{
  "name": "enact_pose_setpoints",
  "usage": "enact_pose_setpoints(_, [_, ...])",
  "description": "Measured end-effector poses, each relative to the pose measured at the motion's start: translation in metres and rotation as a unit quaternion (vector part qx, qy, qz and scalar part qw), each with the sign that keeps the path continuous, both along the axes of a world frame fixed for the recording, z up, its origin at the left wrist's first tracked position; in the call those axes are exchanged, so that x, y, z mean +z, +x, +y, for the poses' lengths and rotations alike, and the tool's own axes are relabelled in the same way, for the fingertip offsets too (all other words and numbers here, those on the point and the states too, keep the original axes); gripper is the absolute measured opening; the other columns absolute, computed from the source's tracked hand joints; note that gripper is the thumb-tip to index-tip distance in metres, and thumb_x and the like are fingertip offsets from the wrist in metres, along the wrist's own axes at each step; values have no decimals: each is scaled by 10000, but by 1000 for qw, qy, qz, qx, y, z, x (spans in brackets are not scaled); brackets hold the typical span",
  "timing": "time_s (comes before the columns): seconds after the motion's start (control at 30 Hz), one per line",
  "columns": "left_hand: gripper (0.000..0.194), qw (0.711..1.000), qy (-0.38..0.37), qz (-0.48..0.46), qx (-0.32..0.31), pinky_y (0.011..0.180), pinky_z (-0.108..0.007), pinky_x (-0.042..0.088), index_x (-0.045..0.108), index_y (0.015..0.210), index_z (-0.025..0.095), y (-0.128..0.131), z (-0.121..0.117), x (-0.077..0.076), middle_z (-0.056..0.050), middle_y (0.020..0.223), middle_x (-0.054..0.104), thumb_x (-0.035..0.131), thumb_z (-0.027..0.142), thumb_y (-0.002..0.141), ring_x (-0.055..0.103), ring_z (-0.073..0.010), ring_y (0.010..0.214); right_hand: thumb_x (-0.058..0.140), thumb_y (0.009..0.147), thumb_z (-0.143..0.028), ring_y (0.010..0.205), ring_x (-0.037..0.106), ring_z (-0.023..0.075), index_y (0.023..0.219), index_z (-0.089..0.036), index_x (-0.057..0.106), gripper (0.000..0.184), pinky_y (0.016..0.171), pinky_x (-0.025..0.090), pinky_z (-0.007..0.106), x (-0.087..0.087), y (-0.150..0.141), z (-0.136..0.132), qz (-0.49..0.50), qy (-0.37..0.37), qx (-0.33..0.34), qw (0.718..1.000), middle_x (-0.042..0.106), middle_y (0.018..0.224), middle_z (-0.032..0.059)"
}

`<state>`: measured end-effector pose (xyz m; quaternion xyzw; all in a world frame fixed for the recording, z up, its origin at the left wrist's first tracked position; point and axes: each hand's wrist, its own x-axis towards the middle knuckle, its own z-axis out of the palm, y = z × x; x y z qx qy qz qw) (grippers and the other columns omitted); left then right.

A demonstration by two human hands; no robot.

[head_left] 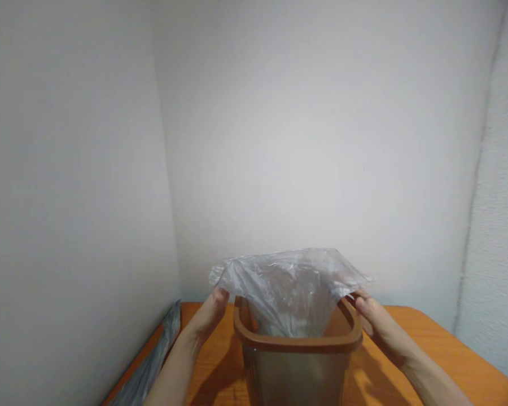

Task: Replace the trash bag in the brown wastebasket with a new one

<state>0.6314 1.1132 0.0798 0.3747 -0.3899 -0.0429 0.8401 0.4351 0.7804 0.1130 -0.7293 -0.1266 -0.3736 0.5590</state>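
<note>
A clear plastic bag (292, 287) hangs down into a brown trash bin (298, 345), its upper part spread above the rim. My left hand (215, 307) grips the bag's left edge, just outside the bin's left side. On the opposite side, my right hand (366, 310) pinches the bag's right edge close to the bin's right rim. Some of the fingers on both hands are hidden behind the plastic. The bin stands upright, and its lower part is cut off by the bottom of the view.
An orange-brown wooden table (406, 327) carries the bin. Along its left edge lies a crumpled grey plastic bundle (152, 361), next to the left wall (76, 197). A pale wall (300, 141) rises directly behind the table.
</note>
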Motion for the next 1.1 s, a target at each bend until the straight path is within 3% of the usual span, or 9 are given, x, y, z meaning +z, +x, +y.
enact_pose_setpoints(0.1, [450,1000,-8,8,28,1187,-396,283,752,958,152,-8,-11,29,-128,1080,748,902,397,611,497,-324,1330,755,762,-558,1351,479,302,1116,-235,724,480,1203,266,451,16,9,18,-6,61,-32,998,666,1311,79])
enact_pose_setpoints(0.2, [399,998,-42,27,42,1165,-388,324,733,1037,159,-17,-17,55,-87,1024,768,822,393,727,567,-283,1269,786,738,-485,1291,544,269,1011,-251,748,362,1128,405,379,37,11,30,-59,162,-22,985,714,1228,30])
enact_pose_setpoints(0.37, [318,995,-87,49,-9,1005,-364,495,723,1016,148,-39,-17,85,-72,914,778,608,407,872,691,-257,1059,558,887,-421,1357,492,218,1186,-227,712,388,1101,435,304,67,-4,57,-69,167,167,969,614,1394,28])
enact_pose_setpoints(0.5, [354,991,-101,52,-77,924,-362,534,722,1021,130,-61,-10,104,-87,918,772,522,403,913,708,-251,979,419,927,-392,1351,497,196,1081,-278,731,366,1100,444,343,84,-16,79,-123,195,223,947,629,1372,-19])
enact_pose_setpoints(0.6, [325,977,-142,54,-149,878,-324,537,706,899,149,-75,-8,114,-58,855,749,487,384,947,701,-203,871,494,921,-347,889,683,159,746,-289,647,239,980,524,327,90,-19,92,-172,248,280,911,723,812,-20])
enact_pose_setpoints(0.7, [389,970,-172,37,-168,785,-264,532,528,635,193,-82,-10,115,36,570,551,519,401,964,571,-103,572,594,894,-310,429,334,95,620,-245,443,319,652,521,235,91,-19,101,-142,241,346,895,310,465,-81])
enact_pose_setpoints(0.77, [527,981,-127,-22,-145,664,-218,496,350,557,206,-83,-14,113,79,477,330,511,497,966,372,-64,438,622,885,-344,436,154,90,638,-231,404,348,491,383,203,91,-16,103,-75,191,324,924,188,497,-97])
enact_pose_setpoints(0.87, [631,986,29,-133,-101,492,-202,359,244,531,227,-81,-21,111,100,469,170,473,679,909,187,-64,421,654,858,-455,475,102,78,641,-224,365,429,444,235,195,92,-8,102,43,89,219,971,188,530,-105])
enact_pose_setpoints(1.1, [189,950,174,-258,-31,561,-250,366,595,691,193,-87,-55,120,45,555,525,763,265,739,435,-121,531,843,668,-332,583,435,93,809,-196,555,349,554,362,218,95,10,104,147,-14,165,975,515,658,-55])
